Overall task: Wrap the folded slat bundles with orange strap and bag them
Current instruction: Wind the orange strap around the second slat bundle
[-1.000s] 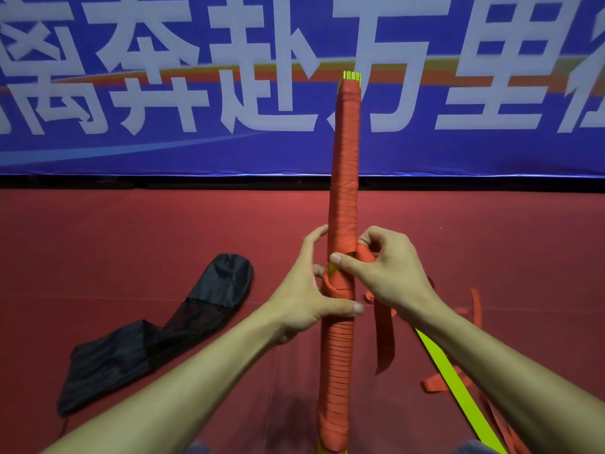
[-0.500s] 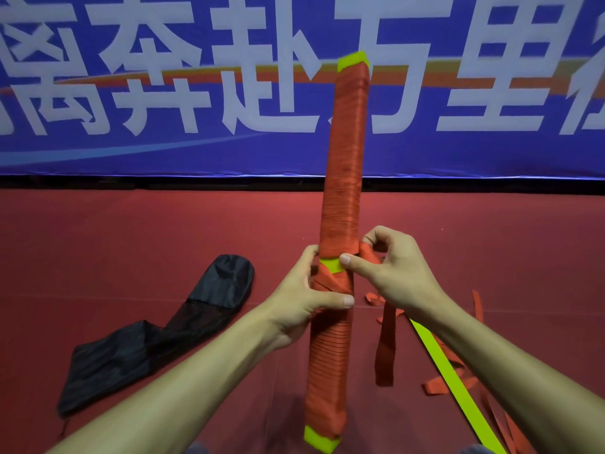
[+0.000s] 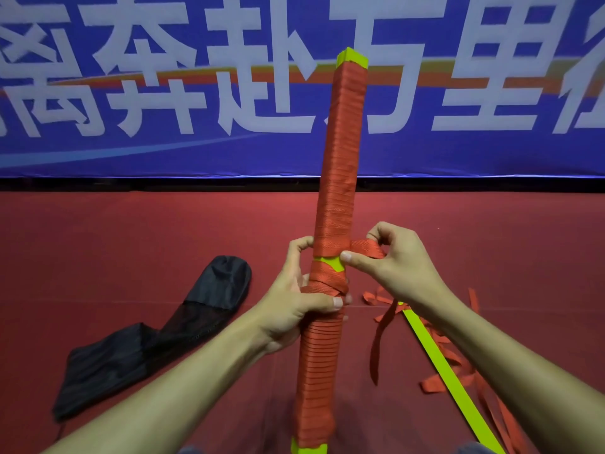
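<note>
Wrapping is the step in hand. The bundle [image 3: 340,158] stands upright over the near middle of the red floor [image 3: 131,231], covered by turns of orange strap [image 3: 366,249] except a small yellow-green gap at mid-height. The left hand [image 3: 294,309] grips the bundle just below that gap, thumb pressed across the turns. The right hand [image 3: 399,260] pinches the orange strap beside the gap. Next move, by judgement: tension the orange strap and lay it over the gap. The black bag [image 3: 183,322] lies toward the left edge, not yet used.
</note>
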### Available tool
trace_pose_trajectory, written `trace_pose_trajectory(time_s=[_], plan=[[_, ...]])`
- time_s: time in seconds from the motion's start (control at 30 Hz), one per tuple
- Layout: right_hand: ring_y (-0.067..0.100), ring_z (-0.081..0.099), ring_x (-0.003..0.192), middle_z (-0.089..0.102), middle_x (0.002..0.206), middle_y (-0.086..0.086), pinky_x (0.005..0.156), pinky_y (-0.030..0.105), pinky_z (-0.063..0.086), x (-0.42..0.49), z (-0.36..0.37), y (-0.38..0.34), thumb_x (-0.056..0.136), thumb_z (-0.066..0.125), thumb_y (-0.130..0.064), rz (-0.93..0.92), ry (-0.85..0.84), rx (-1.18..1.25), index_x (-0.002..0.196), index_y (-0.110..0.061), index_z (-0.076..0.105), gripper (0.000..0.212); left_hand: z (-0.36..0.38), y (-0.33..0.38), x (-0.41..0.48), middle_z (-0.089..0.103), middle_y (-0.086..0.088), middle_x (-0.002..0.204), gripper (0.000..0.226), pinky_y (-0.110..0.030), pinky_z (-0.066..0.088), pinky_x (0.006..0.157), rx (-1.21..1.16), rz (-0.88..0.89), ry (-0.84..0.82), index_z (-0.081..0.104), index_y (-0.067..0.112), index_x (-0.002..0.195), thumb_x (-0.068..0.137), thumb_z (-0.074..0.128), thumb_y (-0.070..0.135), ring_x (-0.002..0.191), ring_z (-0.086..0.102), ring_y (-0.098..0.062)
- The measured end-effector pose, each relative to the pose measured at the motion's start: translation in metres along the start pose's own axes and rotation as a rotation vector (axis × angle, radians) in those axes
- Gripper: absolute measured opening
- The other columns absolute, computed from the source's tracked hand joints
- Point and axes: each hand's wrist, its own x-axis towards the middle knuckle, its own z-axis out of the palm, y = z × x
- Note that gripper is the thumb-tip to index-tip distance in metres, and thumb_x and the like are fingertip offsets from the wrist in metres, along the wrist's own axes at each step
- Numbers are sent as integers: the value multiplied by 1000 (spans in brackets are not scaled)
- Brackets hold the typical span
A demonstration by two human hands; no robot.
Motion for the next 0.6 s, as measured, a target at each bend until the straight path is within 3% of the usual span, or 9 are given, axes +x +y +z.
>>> trace_pose_trajectory(time_s=[0.13, 0.23, 0.33, 0.43, 0.53, 0.6], plan=[[11, 41, 55, 46, 56, -8, 58, 37, 42, -1, 2, 0, 70, 85, -30, -8, 50, -66, 62, -18, 43, 45, 3, 3, 0, 58, -16, 85, 76, -32, 53, 66, 4, 20, 25, 36, 30, 126, 68, 67, -9, 73, 58, -23], [10, 40, 53, 45, 55, -9, 56, 32, 37, -1, 3, 0, 72, 85, -26, -15, 83, -100, 62, -17, 44, 43, 3, 7, 0, 56, -18, 88, 74, -23, 47, 56, -110, -10, -20, 38, 27, 125, 67, 63, -12, 65, 56, -17], [11, 39, 52, 44, 54, -8, 54, 31, 35, -1, 1, 1, 72, 84, -28, -8, 112, -102, 61, -17, 43, 44, -2, 5, 1, 62, -15, 96, 78, -32, 40, 69, -76, 2, -36, 43, 31, 125, 65, 74, -7, 78, 61, -24], [10, 40, 53, 44, 54, -9, 54, 30, 36, -2, 1, -1, 74, 82, -30, -14, 111, -90, 62, -18, 43, 42, -2, 3, 2, 60, -21, 107, 78, -37, 48, 75, -57, 10, 21, 46, 31, 126, 63, 80, 0, 93, 60, -37], [10, 42, 56, 46, 56, -8, 59, 37, 42, -3, 0, -5, 76, 78, -35, -14, 66, -16, 64, -15, 49, 37, -1, -1, 3, 57, -21, 106, 78, -35, 55, 68, -57, 29, 64, 50, 32, 123, 59, 83, 2, 84, 63, -28], [10, 41, 56, 44, 56, -8, 59, 40, 43, -4, 2, -10, 72, 76, -49, -14, 48, 17, 64, -12, 49, 46, 1, -3, 4, 60, -15, 100, 76, -32, 55, 66, -44, 53, 95, 53, 32, 122, 58, 84, 3, 78, 64, -21]])
